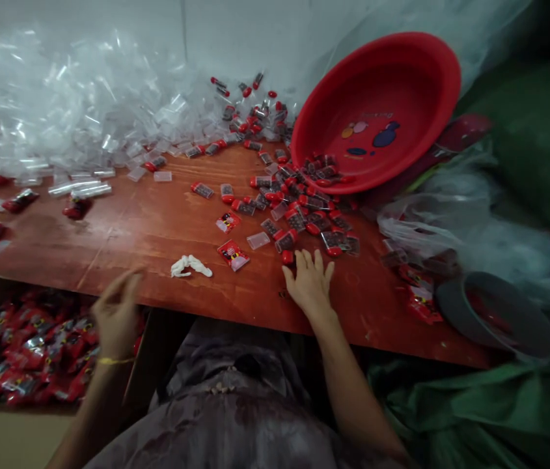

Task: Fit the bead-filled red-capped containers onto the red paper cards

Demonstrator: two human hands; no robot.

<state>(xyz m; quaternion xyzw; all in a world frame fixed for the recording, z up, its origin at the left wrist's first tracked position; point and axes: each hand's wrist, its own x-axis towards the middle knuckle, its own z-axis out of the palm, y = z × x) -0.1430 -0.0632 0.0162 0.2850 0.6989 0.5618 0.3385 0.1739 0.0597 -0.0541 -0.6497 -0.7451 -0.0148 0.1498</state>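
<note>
My right hand (310,283) rests on the red-brown table with its fingers spread. Its fingertips are beside a small red cap (288,258), at the near edge of a heap of clear capsules with red caps and dark contents (297,218). My left hand (117,309), blurred, hovers at the table's front edge beside the box of packets, fingers loosely bent and apart, with nothing visible in them. Between my hands lie two flat red printed packets, one nearer (233,255) and one farther (227,222). A crumpled white piece (191,266) lies to their left.
A tilted red basin (377,78) stands behind the capsules. Clear empty tubes (79,98) are piled at the back left. Below the left edge, a cardboard box (133,365) contains red packets (35,352). At right are plastic bags (470,228) and a grey bowl (465,312).
</note>
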